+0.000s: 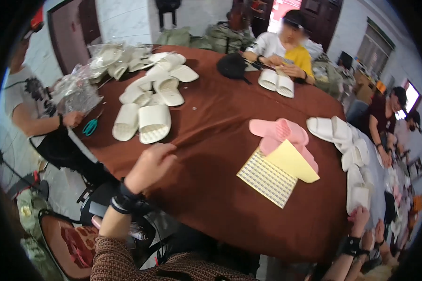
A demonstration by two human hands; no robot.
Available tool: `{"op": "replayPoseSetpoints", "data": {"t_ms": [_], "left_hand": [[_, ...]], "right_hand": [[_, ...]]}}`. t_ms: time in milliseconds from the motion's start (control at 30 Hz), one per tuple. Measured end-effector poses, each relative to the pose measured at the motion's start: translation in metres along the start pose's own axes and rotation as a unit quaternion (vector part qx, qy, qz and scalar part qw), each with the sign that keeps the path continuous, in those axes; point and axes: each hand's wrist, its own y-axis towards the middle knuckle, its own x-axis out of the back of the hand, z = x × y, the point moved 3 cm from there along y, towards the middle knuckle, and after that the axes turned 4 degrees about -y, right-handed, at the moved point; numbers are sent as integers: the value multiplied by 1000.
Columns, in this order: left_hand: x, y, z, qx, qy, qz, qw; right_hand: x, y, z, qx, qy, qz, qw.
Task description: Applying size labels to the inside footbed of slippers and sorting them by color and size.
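Observation:
My left hand (150,167) hovers over the near left of the table, fingers loosely apart and holding nothing. Just beyond it stands a pair of white slippers, the closer one a white slipper (154,124). At the right edge of the table my right hand (359,218) grips the near end of another white slipper (360,199), whose pair lies against it. Between my hands, pink slippers (283,132) lie partly under a yellow backing sheet (290,160). A sheet of small stickers (267,178) overlaps them in front.
Brown cloth covers the table (211,187). More white slippers (166,70) and clear plastic bags (77,91) crowd the far left, near teal scissors (90,127). A person (286,51) sits across, behind a black cap (232,66). Others work left and right; another person's hand is close beside my right wrist.

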Motion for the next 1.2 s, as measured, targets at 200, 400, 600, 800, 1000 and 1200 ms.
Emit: {"op": "replayPoseSetpoints", "data": {"t_ms": [200,400,600,800,1000,1200], "left_hand": [[27,12,69,-17,187,-55,981],[41,32,124,38,332,-50,941],[38,44,152,134,330,68,932],[35,62,170,144,362,48,920],[30,58,174,96,260,-13,961],[-2,44,111,50,246,36,967]], "right_hand": [[-13,-8,16,12,-64,-6,998],[-25,-30,62,37,-106,16,994],[-65,-76,155,78,-2,121,990],[-93,-121,224,170,46,206,963],[-117,-169,270,235,83,279,927],[-130,-192,286,276,115,320,899]]}}
